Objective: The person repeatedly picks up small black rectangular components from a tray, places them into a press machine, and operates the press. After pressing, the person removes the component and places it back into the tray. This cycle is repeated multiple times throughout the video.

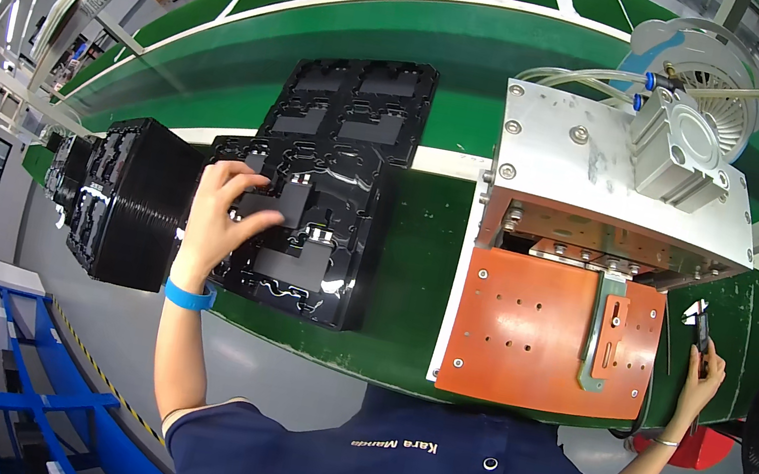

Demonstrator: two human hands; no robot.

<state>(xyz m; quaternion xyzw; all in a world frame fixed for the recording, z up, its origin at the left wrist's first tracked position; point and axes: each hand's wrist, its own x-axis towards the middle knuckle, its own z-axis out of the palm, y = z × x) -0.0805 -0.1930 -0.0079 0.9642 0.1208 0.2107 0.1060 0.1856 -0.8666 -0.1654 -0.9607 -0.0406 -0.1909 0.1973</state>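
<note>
My left hand (220, 217) is raised over the near black plastic tray (355, 233), with its thumb and curved fingers apart. Close to the fingertips is a flat dark-grey part (295, 206) with a small white connector end; it looks seated in the tray and not gripped. Another dark-grey part (293, 266) lies in a nearer pocket. At the far right, my right hand (703, 383) is closed on a slim black piece (699, 334) with a white and metallic tip, held beside the machine; its kind is unclear.
An aluminium press with a pneumatic cylinder (684, 149) stands over an orange plate (525, 334) bearing a green strip fixture (600, 327). Stacked black trays (136, 204) stand at left, and another filled tray (352, 105) lies behind. A fan (702, 76) sits behind the press.
</note>
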